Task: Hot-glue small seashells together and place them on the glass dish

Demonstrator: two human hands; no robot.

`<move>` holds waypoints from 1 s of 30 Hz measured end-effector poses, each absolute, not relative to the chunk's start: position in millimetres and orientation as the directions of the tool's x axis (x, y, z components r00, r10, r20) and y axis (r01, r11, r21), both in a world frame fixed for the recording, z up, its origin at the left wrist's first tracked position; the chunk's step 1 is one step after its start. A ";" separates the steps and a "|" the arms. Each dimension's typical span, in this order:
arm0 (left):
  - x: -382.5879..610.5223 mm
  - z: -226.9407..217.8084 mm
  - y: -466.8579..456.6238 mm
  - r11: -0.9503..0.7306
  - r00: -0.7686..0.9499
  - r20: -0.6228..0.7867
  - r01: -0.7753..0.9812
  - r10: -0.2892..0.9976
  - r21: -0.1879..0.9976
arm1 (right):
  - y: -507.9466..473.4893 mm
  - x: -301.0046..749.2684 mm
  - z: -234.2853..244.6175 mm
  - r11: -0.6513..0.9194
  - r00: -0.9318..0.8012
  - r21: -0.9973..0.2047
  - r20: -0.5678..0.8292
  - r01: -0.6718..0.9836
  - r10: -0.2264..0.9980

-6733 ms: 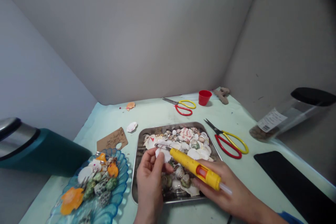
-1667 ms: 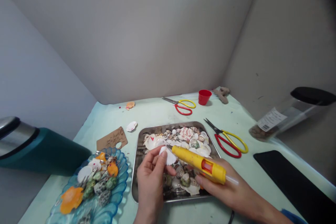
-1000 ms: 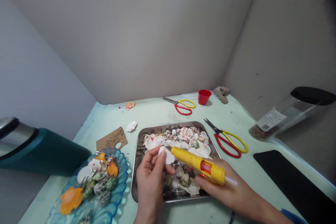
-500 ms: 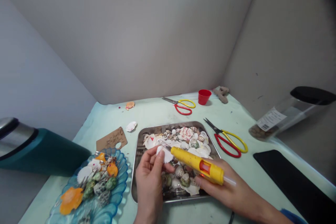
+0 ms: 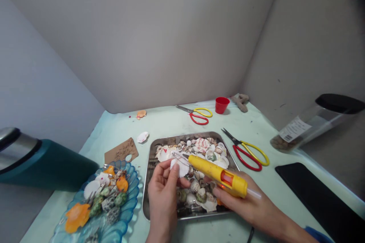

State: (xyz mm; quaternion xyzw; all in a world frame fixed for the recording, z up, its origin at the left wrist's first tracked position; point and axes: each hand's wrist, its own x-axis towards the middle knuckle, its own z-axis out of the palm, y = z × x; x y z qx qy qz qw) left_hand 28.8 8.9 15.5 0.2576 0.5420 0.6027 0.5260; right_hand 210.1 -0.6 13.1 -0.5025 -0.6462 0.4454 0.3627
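Observation:
My left hand (image 5: 164,191) is closed, pinching a white scallop shell (image 5: 180,168) between thumb and fingers. Along the shell's upper edge is a thin metal piece (image 5: 178,155) that looks like a hair clip. My right hand (image 5: 242,197) grips a yellow hot glue gun (image 5: 216,172), a clear glue stick poking from its back end. The gun's nozzle points left, close to the metal piece; I cannot tell whether they touch. Both hands are above a metal tray (image 5: 145,193) heaped with shells of several kinds, part of which the hands and the gun hide.
To the left are a blue scalloped dish (image 5: 132,212) of shells, a teal bottle (image 5: 57,165) and a brown card (image 5: 114,155). Scissors (image 5: 196,113) and a red cup (image 5: 221,105) lie behind; more scissors (image 5: 248,153), a clear jar (image 5: 308,121) and a black pad (image 5: 316,193) are rightward.
The glue gun has drawn back slightly to the right, its nozzle moving off the shell's upper edge. My left hand and the shell have hardly moved.

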 end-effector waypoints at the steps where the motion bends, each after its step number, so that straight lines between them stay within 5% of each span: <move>1: 28.7 15.5 8.9 0.138 -0.311 -0.256 -0.357 0.915 0.924 | -0.1 210.1 14.3 0.103 -0.235 -0.943 0.027 0.318 0.972; 30: 28.1 14.2 9.1 0.090 -0.337 -0.238 -0.401 0.911 0.912 | -1.6 212.3 12.3 0.189 -0.306 -0.890 0.059 0.415 0.950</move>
